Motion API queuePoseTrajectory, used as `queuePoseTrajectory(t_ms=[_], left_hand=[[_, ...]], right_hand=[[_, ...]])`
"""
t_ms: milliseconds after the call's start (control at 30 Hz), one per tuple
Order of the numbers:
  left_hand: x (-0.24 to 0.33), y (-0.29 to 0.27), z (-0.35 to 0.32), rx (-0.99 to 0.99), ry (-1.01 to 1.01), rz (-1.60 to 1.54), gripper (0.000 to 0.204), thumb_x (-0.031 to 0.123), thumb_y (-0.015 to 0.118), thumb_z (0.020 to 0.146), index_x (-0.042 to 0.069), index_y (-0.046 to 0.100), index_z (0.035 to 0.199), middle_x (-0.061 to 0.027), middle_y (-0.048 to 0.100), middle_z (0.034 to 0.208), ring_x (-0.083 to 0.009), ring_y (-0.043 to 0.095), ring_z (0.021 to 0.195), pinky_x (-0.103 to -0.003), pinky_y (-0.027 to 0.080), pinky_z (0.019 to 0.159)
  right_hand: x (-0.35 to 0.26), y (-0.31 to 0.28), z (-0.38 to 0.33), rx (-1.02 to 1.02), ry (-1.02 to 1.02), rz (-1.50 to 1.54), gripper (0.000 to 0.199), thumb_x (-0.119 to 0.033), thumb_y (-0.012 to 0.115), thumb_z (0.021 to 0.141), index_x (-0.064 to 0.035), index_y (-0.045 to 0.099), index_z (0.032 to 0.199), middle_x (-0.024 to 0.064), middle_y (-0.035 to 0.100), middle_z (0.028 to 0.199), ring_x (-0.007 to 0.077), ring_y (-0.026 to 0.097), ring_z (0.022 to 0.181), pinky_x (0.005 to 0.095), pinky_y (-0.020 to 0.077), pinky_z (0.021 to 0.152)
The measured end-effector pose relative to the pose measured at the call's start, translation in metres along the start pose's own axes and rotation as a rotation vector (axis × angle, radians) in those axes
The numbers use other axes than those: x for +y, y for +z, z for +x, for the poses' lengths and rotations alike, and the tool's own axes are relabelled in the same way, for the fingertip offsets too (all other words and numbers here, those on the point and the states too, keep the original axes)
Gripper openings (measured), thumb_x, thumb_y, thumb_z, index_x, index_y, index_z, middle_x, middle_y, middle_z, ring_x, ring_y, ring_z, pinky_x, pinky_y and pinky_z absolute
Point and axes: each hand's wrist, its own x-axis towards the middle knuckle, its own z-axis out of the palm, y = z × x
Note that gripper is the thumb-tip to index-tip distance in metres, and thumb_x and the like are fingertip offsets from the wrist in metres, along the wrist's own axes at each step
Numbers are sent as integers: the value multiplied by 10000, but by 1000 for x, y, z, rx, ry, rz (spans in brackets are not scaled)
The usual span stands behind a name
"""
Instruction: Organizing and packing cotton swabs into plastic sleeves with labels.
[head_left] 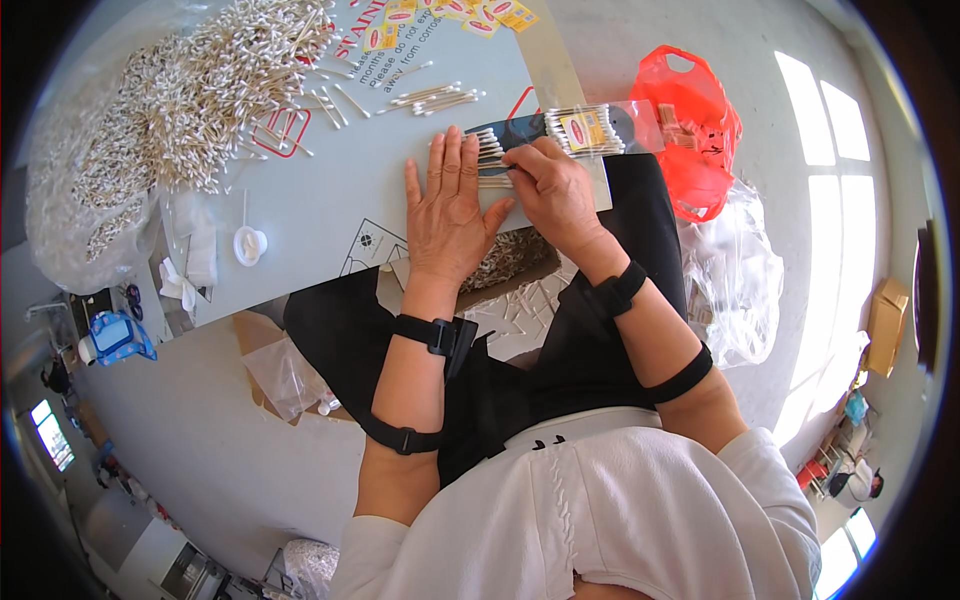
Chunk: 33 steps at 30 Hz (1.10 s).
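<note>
My left hand [446, 208] lies flat on the grey table, its fingers stretched out and its thumb pointing right, against the left side of a small row of cotton swabs [490, 148]. Bent over the same row from the right is my right hand [556, 192], its fingers curled and the fingertips closed on the swabs; the hands partly hide the row. Just beyond the right hand, a clear bag of cotton swabs with a yellow label card [583, 130] lies on a dark blue strip [622, 122] at the table's right edge.
A large heap of loose cotton swabs [215, 95] fills the table's far left. Several swabs [435, 98] and yellow cards [480, 18] lie beyond my hands. A small white dish [249, 245] stands left. Below the edge is a box of swabs [515, 258]; a red plastic bag [690, 85] hangs right.
</note>
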Motion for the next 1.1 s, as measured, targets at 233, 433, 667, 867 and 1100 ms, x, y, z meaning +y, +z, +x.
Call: queuePoseTrajectory(t_ms=[233, 433, 667, 867, 1100], left_hand=[[0, -2, 0, -22, -5, -8, 818, 495, 599, 877, 87, 283, 1512, -100, 254, 1587, -264, 209, 1476, -526, 129, 1184], [1, -2, 0, -19, -15, -23, 816, 471, 616, 870, 81, 292, 1509, -99, 254, 1587, -258, 205, 1478, -521, 125, 1186], [1, -3, 0, -19, -17, -28, 827, 459, 624, 868, 72, 277, 1512, -98, 247, 1589, -257, 204, 1478, -521, 125, 1186], [1, -2, 0, -7, -17, -38, 813, 451, 624, 870, 58, 298, 1502, -109, 263, 1583, -262, 216, 1474, -524, 126, 1184], [1, -2, 0, -5, -18, -45, 799, 451, 617, 877, 61, 305, 1501, -113, 266, 1581, -264, 216, 1474, -522, 129, 1182]], right_hand=[[-1, 0, 3, -13, 21, 36, 182, -60, 646, 809, -71, 674, 988, 104, 606, 826, 304, 634, 739, 392, 504, 650], [-1, 2, 11, -21, 24, -18, 225, -67, 645, 807, -80, 673, 1029, 100, 609, 829, 300, 634, 758, 395, 508, 666], [-2, 1, 11, -56, 5, -54, 212, -77, 642, 809, -80, 672, 1019, 101, 614, 832, 303, 635, 764, 397, 509, 665], [-5, 2, 16, -35, 27, -24, 209, -70, 629, 816, -70, 669, 1021, 99, 624, 837, 295, 635, 758, 392, 508, 664], [-4, 5, 24, -77, 39, -63, 131, -117, 629, 819, -95, 671, 941, 108, 640, 864, 336, 648, 784, 436, 527, 685]])
